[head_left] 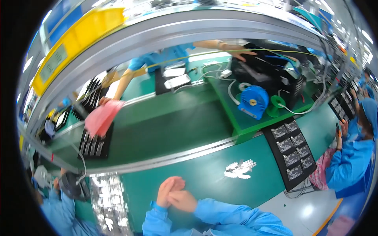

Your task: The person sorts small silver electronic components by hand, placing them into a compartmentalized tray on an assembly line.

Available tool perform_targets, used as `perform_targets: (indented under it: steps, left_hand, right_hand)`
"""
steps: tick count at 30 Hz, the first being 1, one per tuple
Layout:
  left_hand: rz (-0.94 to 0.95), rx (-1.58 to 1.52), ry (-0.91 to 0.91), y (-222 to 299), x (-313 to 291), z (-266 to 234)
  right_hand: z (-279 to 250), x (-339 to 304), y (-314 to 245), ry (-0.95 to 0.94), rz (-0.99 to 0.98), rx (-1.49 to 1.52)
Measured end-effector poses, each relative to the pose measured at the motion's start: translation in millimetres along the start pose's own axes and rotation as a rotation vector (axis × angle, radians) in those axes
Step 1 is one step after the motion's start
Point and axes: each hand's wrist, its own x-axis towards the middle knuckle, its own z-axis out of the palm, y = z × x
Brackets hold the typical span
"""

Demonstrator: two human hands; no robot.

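My left hand [164,192] is raised over the near part of the green table, its fingers stretched up and to the right. My right hand [184,200] lies across its palm with the fingers closed; whatever may be between the hands is hidden. Blue sleeves cover both forearms, and a blue band circles my left wrist. To the right of my hands lies a loose pile of white strips [240,170]. A clear plastic tray [108,202] with many pockets sits to their left.
A black tray [288,181] of circuit boards stands at right. Beyond the metal rail run a sunken green lane, a green stand [236,133] and a blue fan [254,101]. Across, a person holds a pink sheet [101,118] over another black tray [94,147]. Co-workers sit left and right.
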Motion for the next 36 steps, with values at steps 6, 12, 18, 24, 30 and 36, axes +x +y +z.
perform_targets:
  steps: [6,12,18,24,30,36]
  left_hand:
    - [-0.035,-0.023,-0.086,-27,-9,11]
    - [-0.037,-0.064,-0.102,-39,-18,22]
    - [-0.053,-0.067,-0.124,-41,-17,34]
    - [-0.027,-0.070,-0.116,-48,-18,37]
    - [0.013,-0.102,-0.101,-52,-19,46]
    - [0.555,0.576,0.348,-42,-15,38]
  right_hand:
    - [-13,-30,-5,0.016,0.018,-0.096]
    - [-25,-38,-22,0.003,0.054,-0.076]
    - [-36,-42,-26,-0.017,0.059,-0.105]
    - [-42,-45,-29,-0.027,0.065,-0.104]
    - [-48,-49,-28,-0.023,0.053,-0.150]
    - [-57,-55,-26,-0.042,0.064,-0.202]
